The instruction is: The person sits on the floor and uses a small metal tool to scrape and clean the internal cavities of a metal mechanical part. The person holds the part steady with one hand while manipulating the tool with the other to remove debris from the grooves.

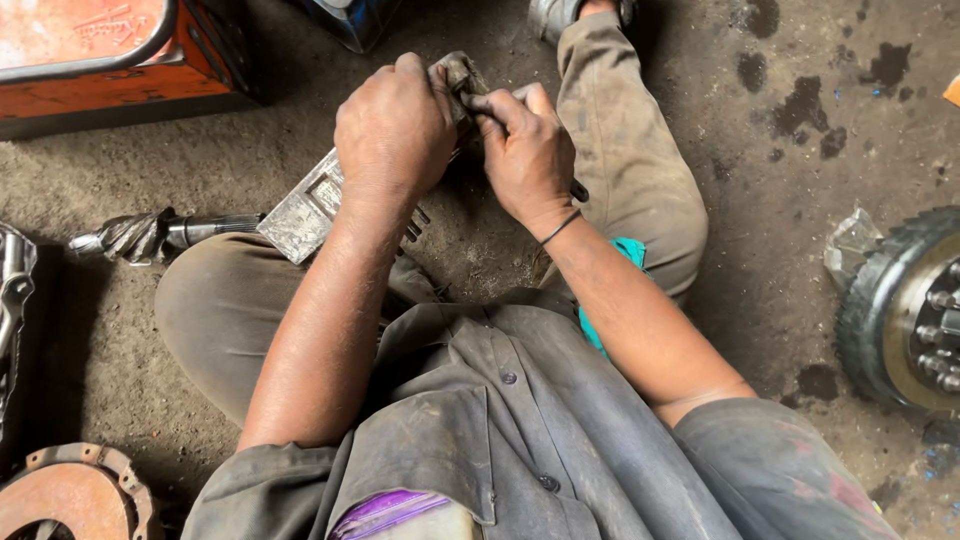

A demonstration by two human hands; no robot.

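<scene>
I sit on a dirty concrete floor with my knees apart. My left hand (392,130) grips a flat grey metal part (305,212) that rests across my left thigh and juts out to the left. My right hand (527,150) presses a grimy grey rag (458,72) against the part's upper end, thumb and fingers pinched on the cloth. The stretch of the part under both hands is hidden. A thin black band circles my right wrist.
An orange metal box (110,60) stands at the top left. A spiral pinion shaft (150,235) lies by my left knee. A rusty clutch plate (75,495) sits bottom left. A wheel hub with studs (915,310) lies at the right. Oil stains (800,105) mark the floor.
</scene>
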